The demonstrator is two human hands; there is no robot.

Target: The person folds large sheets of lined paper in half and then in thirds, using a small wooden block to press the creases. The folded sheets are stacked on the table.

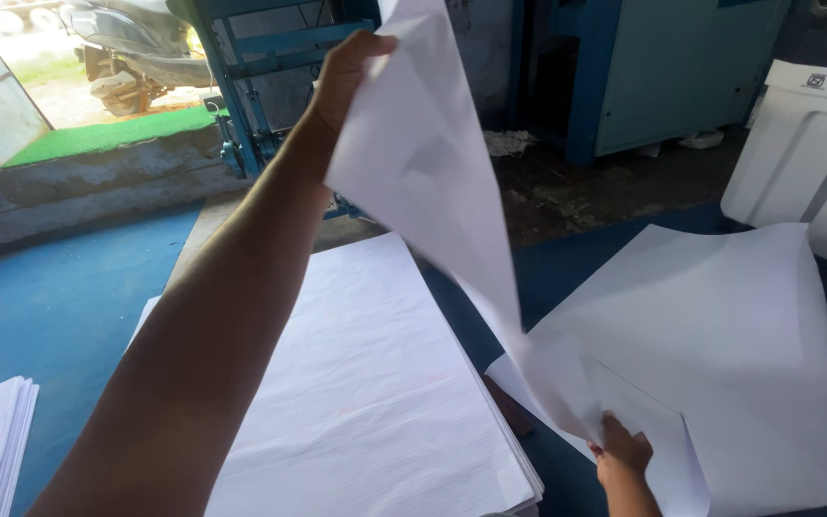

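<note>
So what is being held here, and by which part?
One large white sheet: the left hand grips its raised top edge, and the right hand grips its lower end over the right-hand stack.

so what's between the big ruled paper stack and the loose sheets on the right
In the head view, a strip of bare blue surface separates the ruled stack from the loose sheets; the lifted sheet hangs over it.

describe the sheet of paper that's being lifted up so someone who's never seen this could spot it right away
Start at the big stack of ruled white paper lying flat in the middle. Just above and right of it, one large white sheet hangs in the air, its top pinched by the raised left hand and its lower end by the right hand. Unlike its neighbours, it is airborne and curled.
</note>
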